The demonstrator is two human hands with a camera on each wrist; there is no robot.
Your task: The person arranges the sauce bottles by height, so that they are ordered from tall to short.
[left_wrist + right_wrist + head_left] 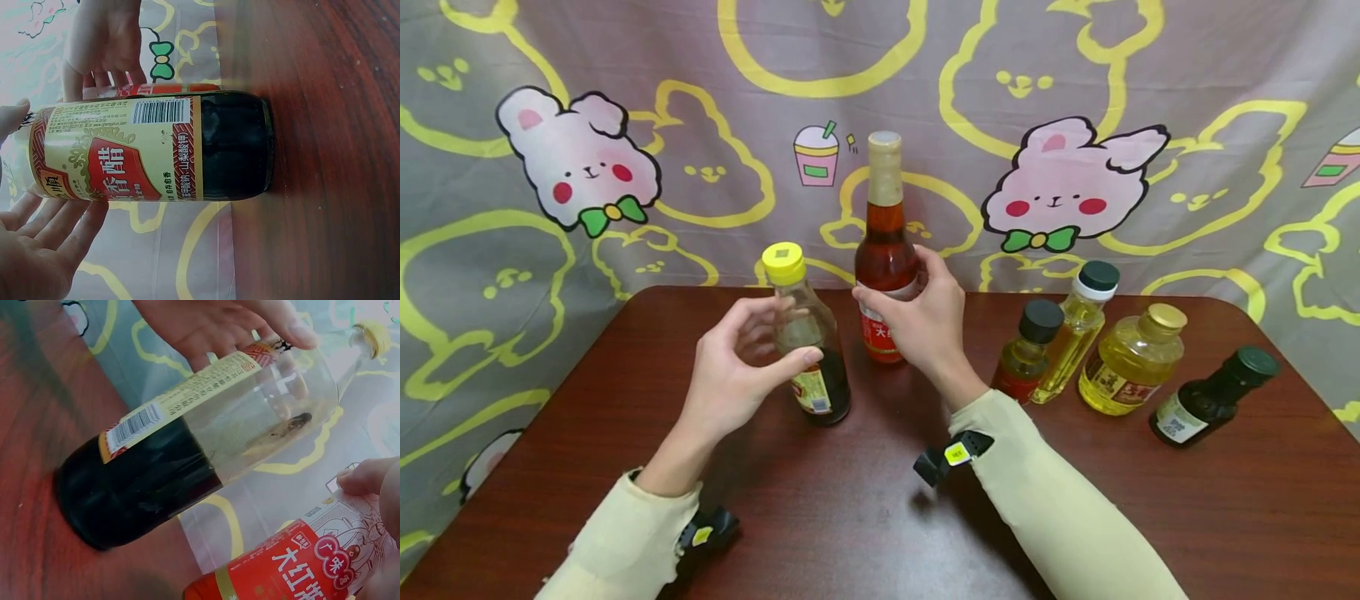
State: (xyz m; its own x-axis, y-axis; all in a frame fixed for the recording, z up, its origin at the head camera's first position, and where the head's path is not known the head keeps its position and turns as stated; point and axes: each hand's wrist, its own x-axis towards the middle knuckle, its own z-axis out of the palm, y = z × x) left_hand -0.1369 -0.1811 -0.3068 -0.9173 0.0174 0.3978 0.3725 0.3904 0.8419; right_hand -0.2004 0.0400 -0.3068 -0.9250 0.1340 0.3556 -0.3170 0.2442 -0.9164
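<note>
Yellow-capped bottle (831, 379) stands between the thumb and fingers of the left hand (726, 379), curled round it; just beside, the right hand (928, 321) has its fingers clasped round the red bottle (886, 254). Right of those fingers, four bottles (1129, 367) stand on the table (850, 517).

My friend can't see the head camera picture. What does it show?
A person's left hand curls around a bottle of dark liquid and the right hand grips a red bottle, at a brown table. Four more bottles stand at right; bunny-patterned cloth hangs behind.
</note>
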